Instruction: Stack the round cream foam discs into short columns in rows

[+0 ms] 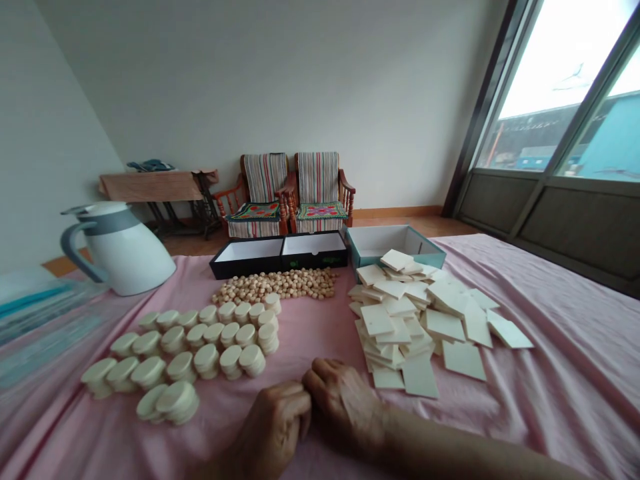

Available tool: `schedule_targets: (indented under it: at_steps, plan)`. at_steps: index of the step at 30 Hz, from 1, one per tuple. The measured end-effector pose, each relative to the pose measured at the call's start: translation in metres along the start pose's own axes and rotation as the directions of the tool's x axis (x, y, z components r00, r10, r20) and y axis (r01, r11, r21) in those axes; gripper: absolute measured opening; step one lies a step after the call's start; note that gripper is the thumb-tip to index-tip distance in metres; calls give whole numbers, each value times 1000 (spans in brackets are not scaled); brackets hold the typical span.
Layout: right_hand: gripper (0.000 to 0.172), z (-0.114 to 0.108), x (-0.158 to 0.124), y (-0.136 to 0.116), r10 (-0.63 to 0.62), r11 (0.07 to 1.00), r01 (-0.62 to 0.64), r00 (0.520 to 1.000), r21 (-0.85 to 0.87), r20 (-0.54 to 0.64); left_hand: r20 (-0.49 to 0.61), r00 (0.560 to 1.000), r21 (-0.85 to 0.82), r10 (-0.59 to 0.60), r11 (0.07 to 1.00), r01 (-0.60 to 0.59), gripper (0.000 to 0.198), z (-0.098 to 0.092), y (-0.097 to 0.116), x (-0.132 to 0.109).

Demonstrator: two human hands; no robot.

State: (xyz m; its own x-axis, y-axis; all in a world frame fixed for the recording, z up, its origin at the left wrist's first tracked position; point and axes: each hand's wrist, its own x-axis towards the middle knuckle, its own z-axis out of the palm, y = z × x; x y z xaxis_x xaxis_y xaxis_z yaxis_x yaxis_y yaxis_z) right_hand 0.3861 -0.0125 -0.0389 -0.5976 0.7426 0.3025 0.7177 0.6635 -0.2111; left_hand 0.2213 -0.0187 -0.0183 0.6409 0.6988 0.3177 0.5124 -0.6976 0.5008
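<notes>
My left hand [277, 427] is curled into a loose fist low in the middle of the view, touching my right hand [343, 403], whose fingers are also bent in. Whatever either hand may hold is hidden. To the left stand rows of stacked pale round wooden discs [181, 367], with a few stacks nearer the front. A heap of thin square wooden pieces [395, 320] lies to the right, close beyond my right hand. Farther back is a spread of small round wooden beads [275, 285].
Behind the beads sit a black open box [250, 265] and a teal open box [435, 257]. A white and grey jug [130, 257] and plastic bags [45, 333] are at the left. Pink cloth [320, 327] covers the surface. Two chairs [320, 180] stand beyond.
</notes>
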Motion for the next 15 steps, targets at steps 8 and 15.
schedule_targets:
  at_steps: [8,15]
  plan:
    - [7,8,-12,-2,26,999,-28,998,-24,-56,-178,984,81,26,997,-11,26,7,-20,-4]
    - [8,5,-13,-5,15,999,-19,997,-51,-82,-234,972,151,10,988,26,24,5,-19,-4]
